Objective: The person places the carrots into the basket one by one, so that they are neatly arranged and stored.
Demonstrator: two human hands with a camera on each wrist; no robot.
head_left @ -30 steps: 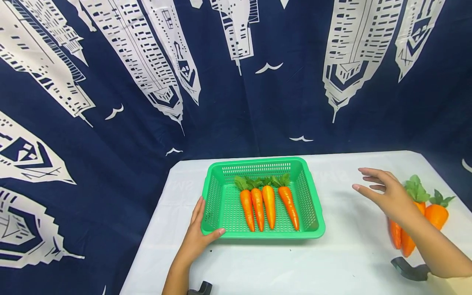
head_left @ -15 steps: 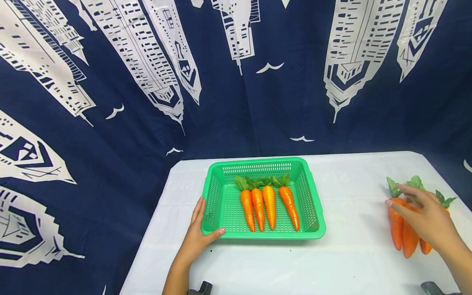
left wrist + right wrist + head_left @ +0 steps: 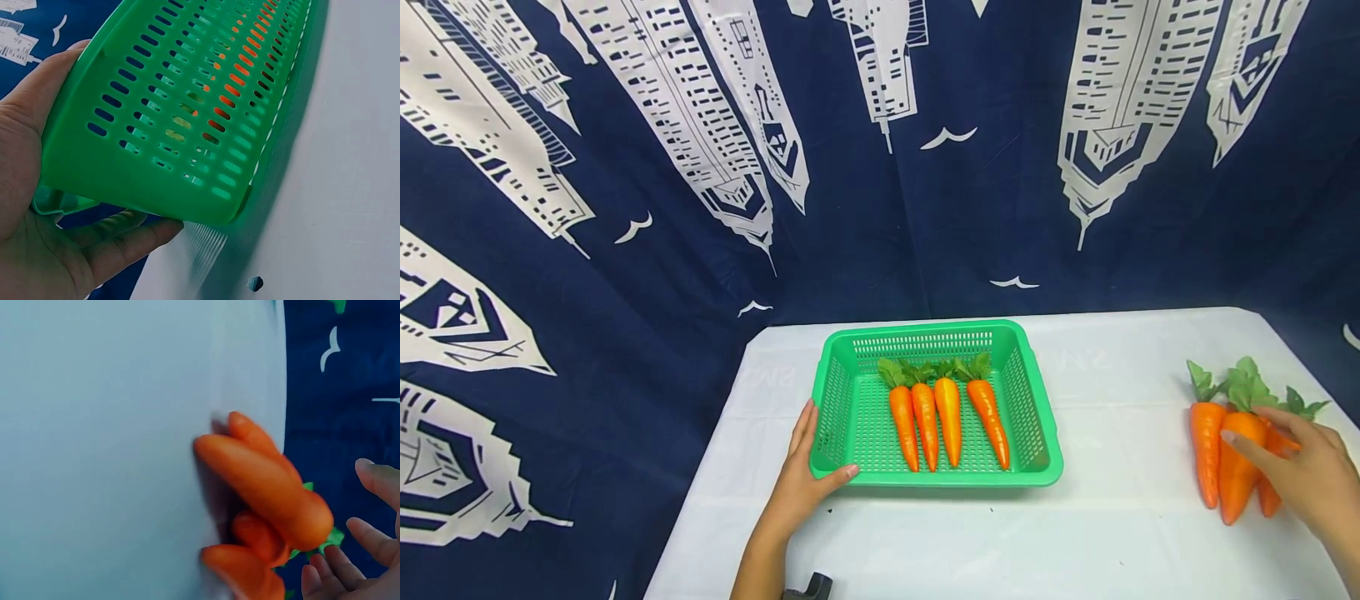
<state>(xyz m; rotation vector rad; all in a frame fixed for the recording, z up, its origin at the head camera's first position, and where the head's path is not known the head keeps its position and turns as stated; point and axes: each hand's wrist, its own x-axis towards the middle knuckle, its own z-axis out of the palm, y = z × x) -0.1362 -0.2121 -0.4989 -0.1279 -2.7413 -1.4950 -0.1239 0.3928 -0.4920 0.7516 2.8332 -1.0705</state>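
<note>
White table [image 3: 970, 546], navy skyline-print backdrop [image 3: 865, 242]

A dark navy cloth [image 3: 985, 233] fills the space behind and to the left of the table [image 3: 925, 542], printed with white skyscrapers [image 3: 1127, 92], their spires pointing down or slanting, and small white birds [image 3: 946, 134]. The table's surface is white, faintly creased, its far corners clipped. Light is bright and fairly even.
</note>
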